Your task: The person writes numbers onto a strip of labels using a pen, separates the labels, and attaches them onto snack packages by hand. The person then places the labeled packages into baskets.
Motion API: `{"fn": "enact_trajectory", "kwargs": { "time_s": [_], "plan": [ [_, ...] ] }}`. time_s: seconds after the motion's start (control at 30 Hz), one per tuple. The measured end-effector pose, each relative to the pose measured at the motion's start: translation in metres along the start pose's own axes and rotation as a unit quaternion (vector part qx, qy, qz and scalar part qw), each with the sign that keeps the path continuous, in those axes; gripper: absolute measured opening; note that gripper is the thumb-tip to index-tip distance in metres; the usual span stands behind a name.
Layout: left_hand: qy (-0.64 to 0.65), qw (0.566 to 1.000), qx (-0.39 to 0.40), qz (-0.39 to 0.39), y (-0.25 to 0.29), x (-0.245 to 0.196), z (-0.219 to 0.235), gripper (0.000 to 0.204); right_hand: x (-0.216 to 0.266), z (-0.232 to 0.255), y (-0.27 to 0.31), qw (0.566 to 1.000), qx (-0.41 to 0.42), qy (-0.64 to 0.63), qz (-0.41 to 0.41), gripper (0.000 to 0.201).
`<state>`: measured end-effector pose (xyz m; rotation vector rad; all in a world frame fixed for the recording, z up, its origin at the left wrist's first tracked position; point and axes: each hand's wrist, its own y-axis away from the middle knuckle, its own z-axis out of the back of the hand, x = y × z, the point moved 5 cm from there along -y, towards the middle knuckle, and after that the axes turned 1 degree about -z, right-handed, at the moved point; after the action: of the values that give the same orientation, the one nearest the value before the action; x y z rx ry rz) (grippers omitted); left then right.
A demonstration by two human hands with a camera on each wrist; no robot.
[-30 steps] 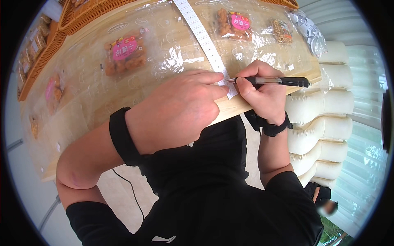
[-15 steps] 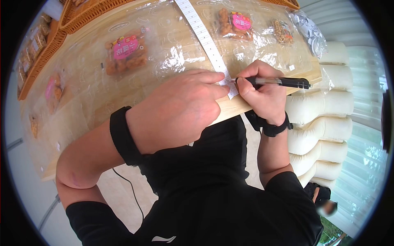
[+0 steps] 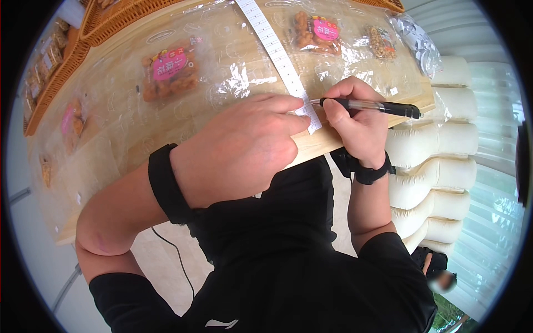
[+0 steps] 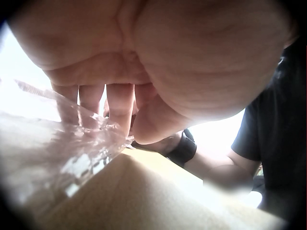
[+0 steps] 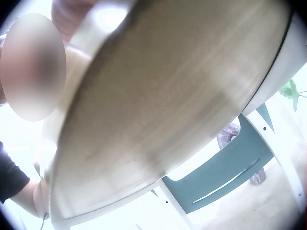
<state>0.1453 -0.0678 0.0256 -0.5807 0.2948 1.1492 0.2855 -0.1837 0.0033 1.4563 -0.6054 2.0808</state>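
My right hand pinches a black pen with a clear barrel between thumb and fingers. Its tip sits at the near end of a long white label strip, printed with small repeated marks. That strip runs from the table's far side toward the front edge. My left hand lies across from the pen, fingers extended, with two fingertips resting on the strip just left of the pen tip. In the left wrist view its fingers reach down past clear plastic film at the table top.
Clear film bags cover the wooden table. Several snack packs lie about, including a pink-labelled pack and another. Wicker baskets stand at the far left. A crumpled plastic bag lies at the right corner.
The pen tip has shifted slightly toward the far side along the strip, and my right thumb and fingers have moved with it. My left hand stays in place.
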Motion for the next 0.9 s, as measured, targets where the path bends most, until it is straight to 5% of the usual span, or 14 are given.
{"fn": "enact_trajectory", "kwargs": {
  "time_s": [0.9],
  "plan": [
    [0.006,1.0,-0.014,-0.003,0.0007,-0.001,-0.0004,0.008,0.0022,-0.0044,0.0001,0.999,0.019,0.026,0.013,0.005]
  ]
}}
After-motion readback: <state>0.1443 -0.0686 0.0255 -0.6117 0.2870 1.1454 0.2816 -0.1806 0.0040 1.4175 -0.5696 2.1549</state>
